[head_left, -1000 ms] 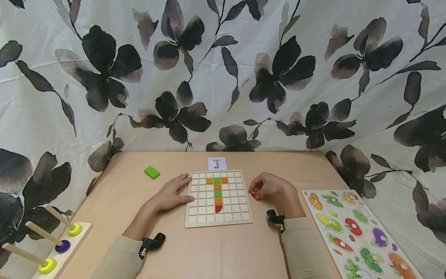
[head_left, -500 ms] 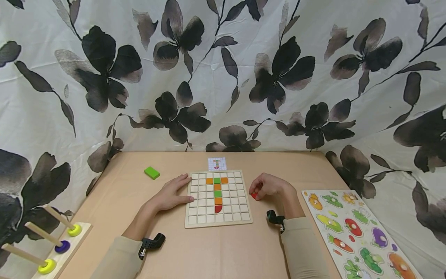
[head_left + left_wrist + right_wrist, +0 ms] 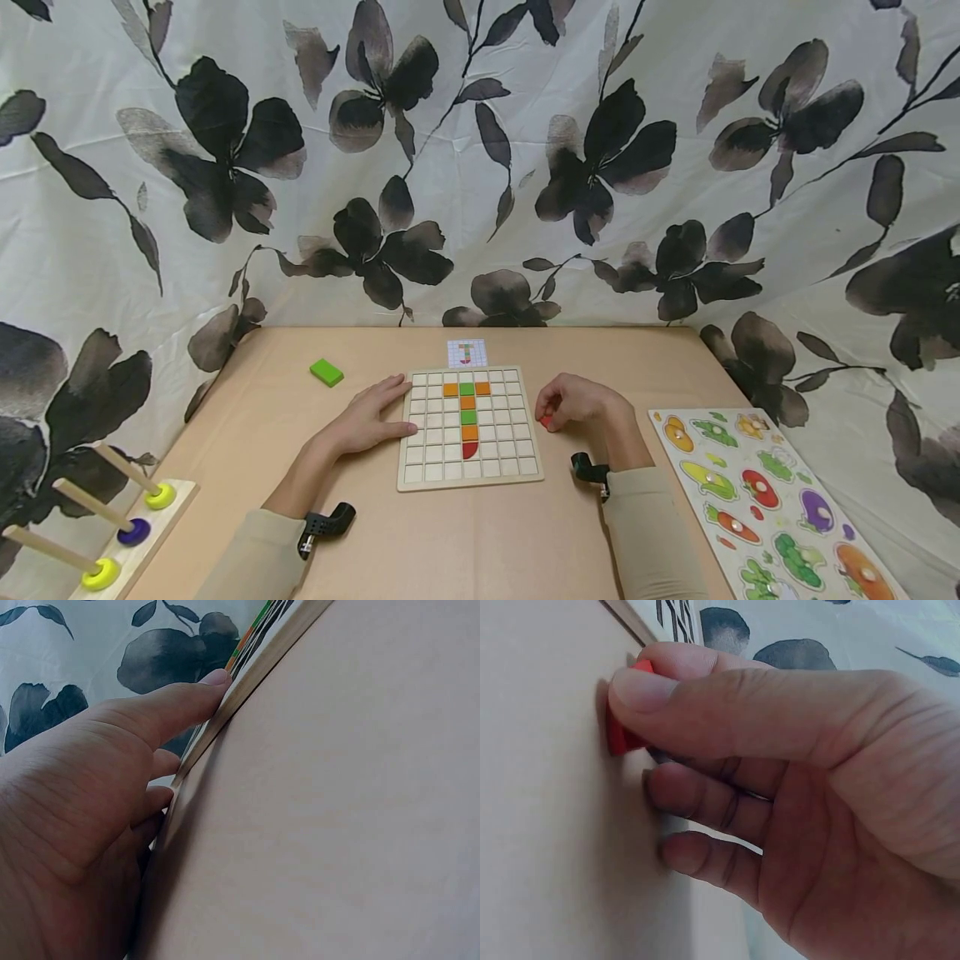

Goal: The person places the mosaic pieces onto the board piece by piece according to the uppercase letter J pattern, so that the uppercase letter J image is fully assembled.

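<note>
My right hand pinches a small red block between thumb and index finger, low over the table just right of the grid board. Most of the block is covered by the fingers. My left hand lies with extended fingers along the board's left edge, and its thumb touches the rim in the left wrist view. In the board's cells sit several orange and green squares, stacked below a short top row. A red piece with a rounded corner ends the column. Behind the board lies a small pattern card.
A green block lies at the back left of the table. At the left edge stands a wooden peg stand with yellow and blue rings. On the right is a vegetable picture board. A floral curtain hangs behind.
The red block has turned slightly in my right fingers, beside the board. My left hand and the board have stayed in place.
</note>
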`<action>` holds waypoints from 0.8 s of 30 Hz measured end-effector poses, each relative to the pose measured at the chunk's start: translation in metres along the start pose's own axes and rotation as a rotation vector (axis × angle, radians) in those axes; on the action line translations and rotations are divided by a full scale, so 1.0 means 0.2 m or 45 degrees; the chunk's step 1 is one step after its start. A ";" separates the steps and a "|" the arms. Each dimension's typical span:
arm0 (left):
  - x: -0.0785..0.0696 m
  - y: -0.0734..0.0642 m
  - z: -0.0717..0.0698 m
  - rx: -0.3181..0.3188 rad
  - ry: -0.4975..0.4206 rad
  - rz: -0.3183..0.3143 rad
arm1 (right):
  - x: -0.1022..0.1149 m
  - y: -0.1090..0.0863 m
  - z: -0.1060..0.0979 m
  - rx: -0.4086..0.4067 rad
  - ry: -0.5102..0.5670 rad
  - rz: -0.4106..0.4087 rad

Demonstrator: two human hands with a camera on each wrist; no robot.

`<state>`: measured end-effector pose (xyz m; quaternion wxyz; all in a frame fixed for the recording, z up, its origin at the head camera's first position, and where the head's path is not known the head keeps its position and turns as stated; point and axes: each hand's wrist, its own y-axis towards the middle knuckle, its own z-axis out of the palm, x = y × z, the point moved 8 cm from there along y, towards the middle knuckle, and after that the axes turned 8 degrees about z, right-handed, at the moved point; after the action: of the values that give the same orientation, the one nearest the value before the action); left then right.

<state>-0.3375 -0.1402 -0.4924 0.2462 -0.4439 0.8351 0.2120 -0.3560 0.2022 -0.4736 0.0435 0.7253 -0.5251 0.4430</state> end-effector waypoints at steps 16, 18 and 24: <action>-0.01 0.00 0.00 -0.008 -0.003 0.003 | 0.02 -0.01 0.00 -0.017 0.029 0.007; -0.01 0.00 0.00 -0.005 -0.002 0.002 | 0.03 -0.01 -0.01 -0.042 0.016 -0.035; 0.00 0.00 0.00 -0.002 0.001 0.004 | 0.10 -0.02 -0.05 -0.156 -0.022 -0.178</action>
<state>-0.3372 -0.1401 -0.4916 0.2452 -0.4430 0.8357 0.2128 -0.3587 0.1958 -0.4524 0.1141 0.7600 -0.4996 0.3997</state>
